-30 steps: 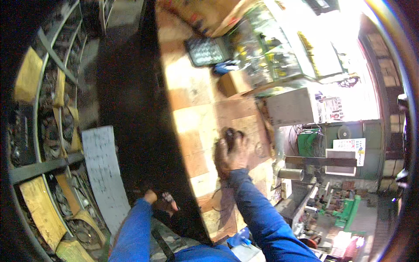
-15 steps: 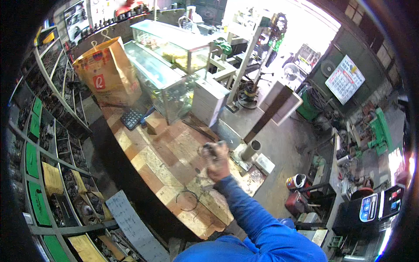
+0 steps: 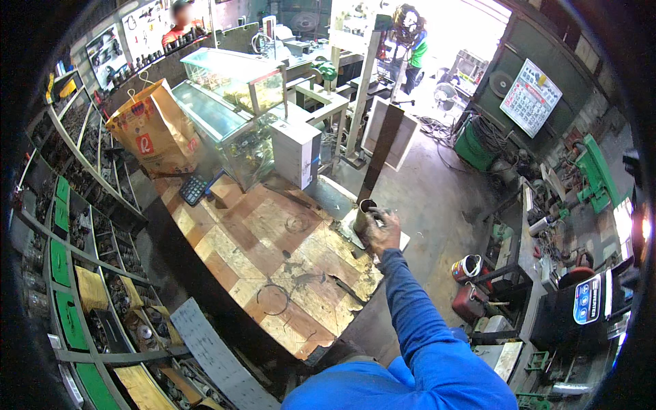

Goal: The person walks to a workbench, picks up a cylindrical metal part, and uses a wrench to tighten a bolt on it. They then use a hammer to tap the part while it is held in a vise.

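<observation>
My right hand (image 3: 384, 232), in a blue sleeve, is at the right edge of the wooden table (image 3: 273, 253). Its fingers are bent and closed beside the rim of an upright metal tube (image 3: 365, 210). What they grip is partly hidden, and I cannot tell whether it is the tube or a small thing by it. A long dark flat bar (image 3: 381, 154) rises behind the tube. On the tabletop near my forearm lies a thin dark strip (image 3: 347, 290). My left hand is out of sight.
A paper bag (image 3: 154, 130), a calculator (image 3: 193, 190), glass display cases (image 3: 236, 130) and a white box (image 3: 296, 154) stand along the table's far side. Shelves with green fronts (image 3: 68, 318) line the left. A bucket (image 3: 467, 267) and a red container (image 3: 469, 301) are on the right.
My right hand has moved right and away from me, from over the tabletop to the metal tube, and the head view has shifted. A dark thing was in the hand before.
</observation>
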Demonstrator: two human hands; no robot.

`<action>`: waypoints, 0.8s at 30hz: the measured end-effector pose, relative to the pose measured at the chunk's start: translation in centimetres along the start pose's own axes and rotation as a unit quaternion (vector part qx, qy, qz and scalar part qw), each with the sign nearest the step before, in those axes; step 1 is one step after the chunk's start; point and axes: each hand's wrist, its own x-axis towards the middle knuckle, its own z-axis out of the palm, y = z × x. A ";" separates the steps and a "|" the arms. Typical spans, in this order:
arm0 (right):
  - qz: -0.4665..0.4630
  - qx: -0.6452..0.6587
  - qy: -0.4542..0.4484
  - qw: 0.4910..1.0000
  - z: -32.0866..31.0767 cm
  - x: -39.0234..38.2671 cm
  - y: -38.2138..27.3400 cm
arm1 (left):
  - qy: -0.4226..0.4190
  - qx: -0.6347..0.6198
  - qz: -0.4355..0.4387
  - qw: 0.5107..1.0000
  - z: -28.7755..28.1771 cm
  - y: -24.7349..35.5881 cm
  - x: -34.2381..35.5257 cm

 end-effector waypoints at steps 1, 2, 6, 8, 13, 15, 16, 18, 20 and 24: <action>0.011 0.001 -0.008 1.000 0.5 -0.3 0.4 | -0.004 0.005 0.002 1.000 0.2 -0.4 0.0; 0.043 -0.014 -0.030 0.999 0.8 -0.4 0.7 | -0.006 0.013 0.003 1.000 0.4 -0.8 0.2; -0.033 -0.029 -0.024 0.999 -0.1 -1.0 1.0 | -0.025 0.053 0.013 0.998 2.1 -0.8 0.6; -0.073 -0.008 -0.041 0.996 -1.8 -1.2 1.4 | -0.038 0.077 0.019 0.996 3.7 0.5 0.2; -0.034 0.042 -0.081 0.995 -8.2 -1.4 7.8 | -0.066 0.125 0.059 0.988 10.9 9.9 -1.2; -0.056 -0.023 -0.041 0.997 -10.6 -1.3 12.9 | -0.081 0.144 0.085 0.983 15.5 15.0 -1.9; -0.065 -0.057 -0.053 0.995 -12.1 -1.3 16.0 | -0.090 0.146 0.094 0.981 18.3 17.5 -2.4; 0.023 -0.104 -0.124 0.987 -14.9 -2.1 22.5 | -0.101 0.157 0.112 0.976 23.9 22.6 -3.3; 0.095 -0.051 -0.326 0.939 -19.7 -2.7 30.3 | -0.116 0.175 0.129 0.969 29.0 27.3 -4.1; 0.127 -0.144 -0.547 0.815 -29.4 -3.9 45.5 | -0.154 0.231 0.174 0.945 37.6 34.8 -5.3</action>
